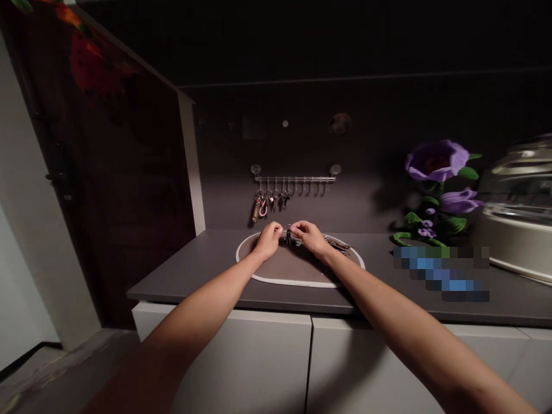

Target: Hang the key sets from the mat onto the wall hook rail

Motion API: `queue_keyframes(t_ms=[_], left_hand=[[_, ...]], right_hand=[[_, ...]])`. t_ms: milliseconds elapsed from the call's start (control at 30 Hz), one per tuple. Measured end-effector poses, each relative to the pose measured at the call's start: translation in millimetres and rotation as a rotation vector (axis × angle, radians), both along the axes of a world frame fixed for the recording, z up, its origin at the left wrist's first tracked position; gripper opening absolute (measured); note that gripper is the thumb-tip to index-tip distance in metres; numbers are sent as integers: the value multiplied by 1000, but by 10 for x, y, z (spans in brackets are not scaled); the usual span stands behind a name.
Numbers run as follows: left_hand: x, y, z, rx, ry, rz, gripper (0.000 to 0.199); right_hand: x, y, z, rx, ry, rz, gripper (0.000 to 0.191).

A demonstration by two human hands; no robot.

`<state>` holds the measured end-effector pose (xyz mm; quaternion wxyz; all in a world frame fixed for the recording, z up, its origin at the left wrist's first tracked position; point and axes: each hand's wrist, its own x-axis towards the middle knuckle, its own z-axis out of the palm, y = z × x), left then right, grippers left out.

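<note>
Above an oval brown mat with a white rim (297, 282), both hands are close together. A small dark key bunch (288, 236) hangs between the fingertips. My right hand (307, 234) pinches it at its top ring. The fingers of my left hand (271, 237) are closed at the left of the keys; what they hold, if anything, is too small to tell. More keys and small items (338, 245) lie on the mat behind my right wrist. On the wall, a clear hook rail (297, 179) carries several key sets (275, 199) on its left hooks.
The grey counter (185, 276) extends in front of the wall. Purple flowers (437, 164) with green leaves stand at the right, beside a large cream and clear container (521, 236). A blurred blue patch lies before them. White cabinets (267, 356) are below; a dark door (129, 172) is at the left.
</note>
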<state>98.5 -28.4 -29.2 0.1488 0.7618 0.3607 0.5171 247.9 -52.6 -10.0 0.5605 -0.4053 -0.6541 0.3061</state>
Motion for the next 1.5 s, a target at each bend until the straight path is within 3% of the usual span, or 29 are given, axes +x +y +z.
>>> queue_keyframes(t_ms=[233,433,633,800,1100,1500], left_hand=[[-7,-7,-23,31,181,98,14],[-5,25,-43,7,252,97,15],[-6,32,-50,-15,269,99,17],[-3,39,-57,-6,271,99,16],[0,21,-42,-8,257,107,16],[-13,45,-54,-20,227,106,16]], right_hand=[[26,60,122,-61,198,-24,31],[75,196,433,-82,331,-52,27],[55,418,775,-64,319,-163,17],[-9,582,924,-79,350,-273,7],[-42,859,942,-114,388,-446,4],[-3,938,763,-102,292,-493,4]])
